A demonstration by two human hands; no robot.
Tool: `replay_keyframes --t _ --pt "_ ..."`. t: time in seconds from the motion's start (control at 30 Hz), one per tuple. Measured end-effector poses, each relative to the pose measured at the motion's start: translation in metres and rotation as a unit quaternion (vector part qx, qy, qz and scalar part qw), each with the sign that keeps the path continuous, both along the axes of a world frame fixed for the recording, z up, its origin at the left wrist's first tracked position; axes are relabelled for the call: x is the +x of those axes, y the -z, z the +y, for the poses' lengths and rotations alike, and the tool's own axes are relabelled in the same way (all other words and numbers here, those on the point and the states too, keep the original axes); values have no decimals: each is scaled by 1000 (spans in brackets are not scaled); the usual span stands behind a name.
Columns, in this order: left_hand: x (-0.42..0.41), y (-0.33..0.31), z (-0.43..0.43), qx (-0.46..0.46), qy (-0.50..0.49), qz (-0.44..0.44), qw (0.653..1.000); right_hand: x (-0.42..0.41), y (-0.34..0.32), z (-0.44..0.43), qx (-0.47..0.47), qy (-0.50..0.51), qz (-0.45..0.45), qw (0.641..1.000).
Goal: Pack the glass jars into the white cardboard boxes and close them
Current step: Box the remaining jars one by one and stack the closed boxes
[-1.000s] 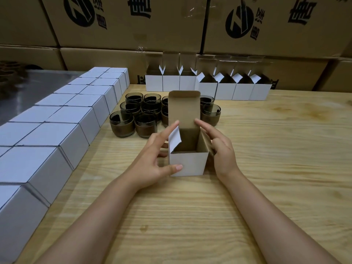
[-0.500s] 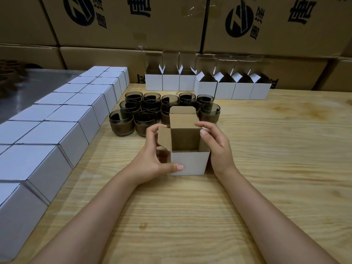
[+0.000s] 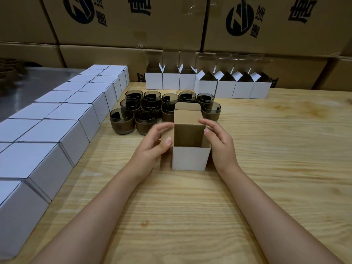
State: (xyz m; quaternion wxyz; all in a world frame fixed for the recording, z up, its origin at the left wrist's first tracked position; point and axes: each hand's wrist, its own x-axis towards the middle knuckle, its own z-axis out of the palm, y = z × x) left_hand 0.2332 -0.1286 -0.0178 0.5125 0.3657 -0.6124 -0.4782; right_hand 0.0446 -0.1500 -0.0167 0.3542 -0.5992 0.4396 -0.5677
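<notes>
far left: closed white boxes (image 3: 62, 115) in two rows. just beside them, glass jars (image 3: 146, 111) cluster behind your work. centre: your left hand (image 3: 152, 147), fingers curled, pinches the left side flap of the open white box (image 3: 189, 159). your right hand (image 3: 219, 143) grips its right flap, and the lid stands up. rear right: a row of open-topped boxes (image 3: 224, 88). brown cartons (image 3: 133, 25) carry a dark round emblem and large characters, unreadable here. surface: pale wooden table (image 3: 266, 168).

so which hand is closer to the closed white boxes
Left. The left hand holds the open box's left side, facing the closed white boxes; the right hand is on its far side.
</notes>
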Motion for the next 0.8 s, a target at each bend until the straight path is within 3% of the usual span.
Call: replay_keyframes --t 0.07,0.17,0.27,0.33,0.4,0.5,0.6,0.7,0.8 --pt "-2 0 1 -10 0 -36 999 -1 -4 2 9 3 47 999" --pt "-2 3 2 -27 -21 -136 990 -13 -22 2 21 28 213 977" --pt "-1 6 0 -49 -31 -164 985 -18 -49 5 -48 139 437 887" --pt "-1 5 -2 -55 -24 -161 985 1 -70 10 -148 176 462 856" --pt "-2 6 -3 -53 -18 -144 988 36 -85 8 -180 120 470 856" --pt "-4 7 -2 -16 -44 -136 990 89 -88 -11 -127 20 576 807" --pt "-2 9 -4 -7 -59 -155 986 116 -82 -32 -15 -46 639 768" --pt "-1 8 -5 -10 -50 -149 987 119 -78 -44 53 -79 616 782" --pt "-1 10 -5 -7 -43 -142 989 116 -74 -47 42 -72 576 813"
